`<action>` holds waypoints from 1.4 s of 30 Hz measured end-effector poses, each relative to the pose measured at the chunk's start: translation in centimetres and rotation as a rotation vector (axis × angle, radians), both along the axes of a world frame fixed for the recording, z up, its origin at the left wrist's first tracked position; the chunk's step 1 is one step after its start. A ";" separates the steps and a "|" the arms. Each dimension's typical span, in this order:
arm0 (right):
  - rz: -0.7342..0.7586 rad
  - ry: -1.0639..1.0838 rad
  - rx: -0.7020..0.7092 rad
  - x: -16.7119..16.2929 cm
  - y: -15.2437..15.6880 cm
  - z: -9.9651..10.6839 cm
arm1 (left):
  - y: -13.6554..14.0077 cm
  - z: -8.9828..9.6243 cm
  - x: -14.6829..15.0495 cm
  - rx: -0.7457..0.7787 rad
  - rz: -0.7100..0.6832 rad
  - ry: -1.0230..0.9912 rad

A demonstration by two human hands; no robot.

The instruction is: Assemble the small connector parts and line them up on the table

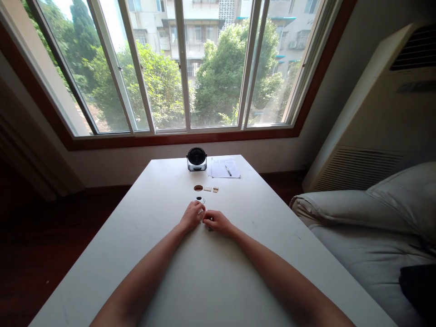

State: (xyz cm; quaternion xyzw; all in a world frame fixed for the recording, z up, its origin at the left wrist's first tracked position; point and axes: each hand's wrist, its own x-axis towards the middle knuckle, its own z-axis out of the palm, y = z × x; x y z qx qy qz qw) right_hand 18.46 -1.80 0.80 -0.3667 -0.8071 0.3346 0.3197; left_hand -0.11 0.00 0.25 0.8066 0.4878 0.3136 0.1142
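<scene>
Over the middle of the white table (163, 290), my left hand (191, 215) is closed, with a small whitish piece (200, 212) showing at its fingertips, too small to name. Close on its right, my right hand (218, 222) has its fingers curled in, and what they hold is hidden. A small dark patch shows beneath the right hand. Just beyond my left hand is a small round white item with a dark centre (199, 198). Farther back lie a brown oval (198, 187) and two small sheets that look like pill blister packs, one lighter (207, 189) and one tan (215, 189).
A small black round fan-like device (196, 158) on a stand is at the table's far end. Beside it are white papers (220, 164) with a pen (228, 170) on top. A grey sofa (357, 213) borders the right side, and a window lies beyond the table.
</scene>
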 end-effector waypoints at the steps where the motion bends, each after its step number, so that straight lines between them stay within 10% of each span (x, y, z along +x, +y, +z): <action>1: 0.034 0.027 -0.049 -0.2 -0.2 0.0 | 0.3 0.0 0.1 -0.002 0.001 0.006; 5: 0.062 0.140 -0.142 -0.4 0.0 -0.1 | 1.4 0.1 0.4 -0.016 -0.004 0.018; 14: -0.496 0.032 0.151 2.8 4.5 -1.3 | 3.4 0.0 2.7 -0.045 0.078 -0.036; 31: -0.336 -0.320 0.367 1.8 7.9 -1.7 | 3.3 -0.9 2.7 -0.374 0.014 -0.928; 42: -0.354 -0.089 0.216 2.5 6.9 -1.9 | 2.6 -1.0 1.7 -0.151 0.162 -0.510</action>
